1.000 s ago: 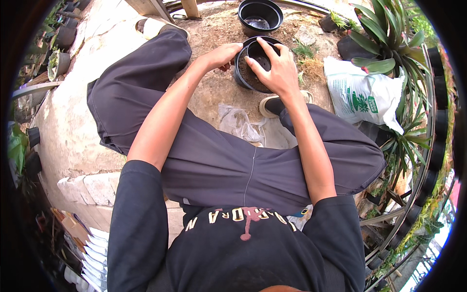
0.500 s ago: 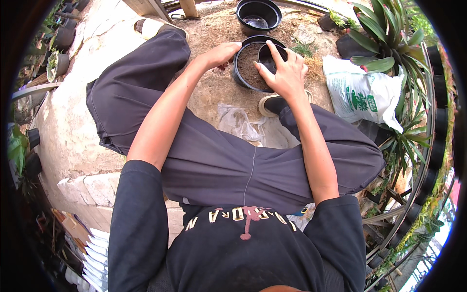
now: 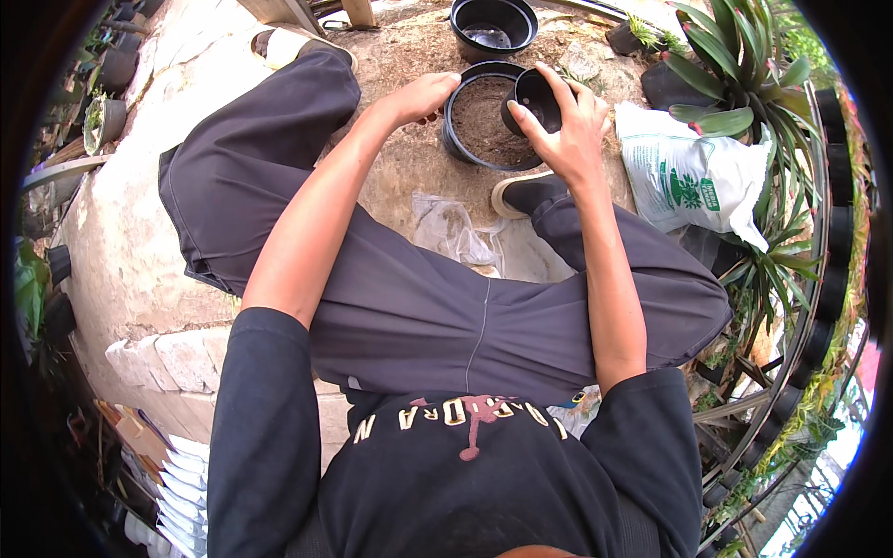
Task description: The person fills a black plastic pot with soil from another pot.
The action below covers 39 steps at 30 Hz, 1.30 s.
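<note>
A large round black pot [image 3: 450, 139] with brown soil [image 3: 484, 121] inside stands on the ground between my feet. My left hand [image 3: 424, 99] is closed on the left rim of this pot, its fingers mostly hidden behind the knuckles. With my right hand [image 3: 575, 128] I grip a small black pot [image 3: 537, 104] by its side, thumb near and fingers far. The small pot is tilted, with its opening toward me, at the right rim of the large pot. Whether it touches that rim I cannot tell.
Just beyond stands another black pot [image 3: 494, 35], its inside bare. A white bag with green print [image 3: 690, 172] lies to the right, beside long-leaved plants [image 3: 735, 56]. A crumpled clear plastic bag [image 3: 451, 228] lies between my legs. Stone blocks [image 3: 191, 361] line the left.
My right hand has moved right with the small pot, from over the soil to the large pot's right rim. My left hand stays at the left rim.
</note>
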Available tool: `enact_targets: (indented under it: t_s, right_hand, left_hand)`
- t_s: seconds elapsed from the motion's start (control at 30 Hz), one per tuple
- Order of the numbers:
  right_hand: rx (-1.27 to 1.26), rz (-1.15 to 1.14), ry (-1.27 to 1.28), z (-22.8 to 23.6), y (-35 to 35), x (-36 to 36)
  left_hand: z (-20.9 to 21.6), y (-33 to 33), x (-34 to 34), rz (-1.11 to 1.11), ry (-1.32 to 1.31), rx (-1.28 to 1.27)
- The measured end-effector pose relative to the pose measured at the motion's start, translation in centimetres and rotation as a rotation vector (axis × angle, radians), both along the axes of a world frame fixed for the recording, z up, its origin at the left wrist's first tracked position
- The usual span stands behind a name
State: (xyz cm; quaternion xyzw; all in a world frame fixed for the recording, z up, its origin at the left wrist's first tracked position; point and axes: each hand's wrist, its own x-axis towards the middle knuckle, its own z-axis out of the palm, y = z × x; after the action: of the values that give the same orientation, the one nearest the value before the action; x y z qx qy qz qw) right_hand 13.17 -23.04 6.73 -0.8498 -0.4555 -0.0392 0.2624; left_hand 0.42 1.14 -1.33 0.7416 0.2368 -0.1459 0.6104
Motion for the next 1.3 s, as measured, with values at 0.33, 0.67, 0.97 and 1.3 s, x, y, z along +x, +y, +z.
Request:
enact_targets:
  t_s: [0.33,0.67,0.97,1.3]
  right_hand:
    - [-0.055,0.146,-0.019,0.3,-0.7,-1.0]
    - [-0.093,0.263,0.004,-1.6,-1.4,-1.2]
    - [-0.029,0.314,0.081,-2.4,-0.6,-1.7]
    - [0.009,0.367,0.029,-0.7,1.1,-2.0]
  left_hand:
    - [1.1,-0.6,0.1,0.021,0.029,0.005]
    - [1.2,-0.7,0.5,0.032,0.013,-0.038]
    - [1.1,-0.6,0.5,0.027,0.006,-0.03]
    - [-0.4,0.3,0.3,0.003,0.006,-0.053]
